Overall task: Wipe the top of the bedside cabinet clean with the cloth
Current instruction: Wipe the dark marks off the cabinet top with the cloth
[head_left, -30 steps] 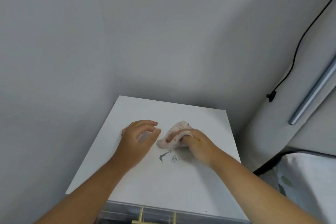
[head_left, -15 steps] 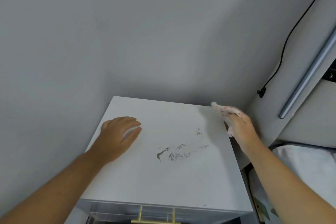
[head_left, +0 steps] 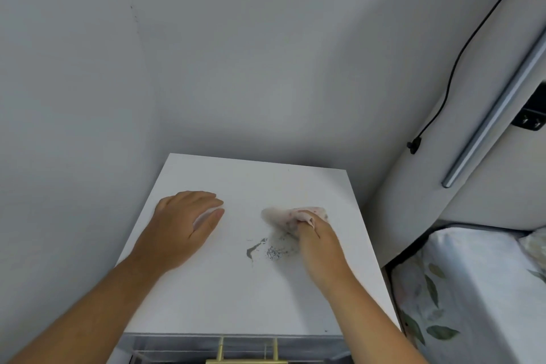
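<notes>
Pressing cloth point(head_left: 291, 217) on cabinet point(head_left: 236, 298) top near right edge, my right hand point(head_left: 317, 241) bunching it, just behind grey dirt point(head_left: 266, 248). Left hand point(head_left: 184, 224) flat, fingers together, near left edge.

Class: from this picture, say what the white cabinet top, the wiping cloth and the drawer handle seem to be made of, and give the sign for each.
White cabinet top: probably painted or laminated board; flat, matt, crisp edges.
Pale pink speckled cloth: soft fabric; it bunches under the right hand.
Gold drawer handle: probably brass-finished metal; yellow sheen.
</notes>
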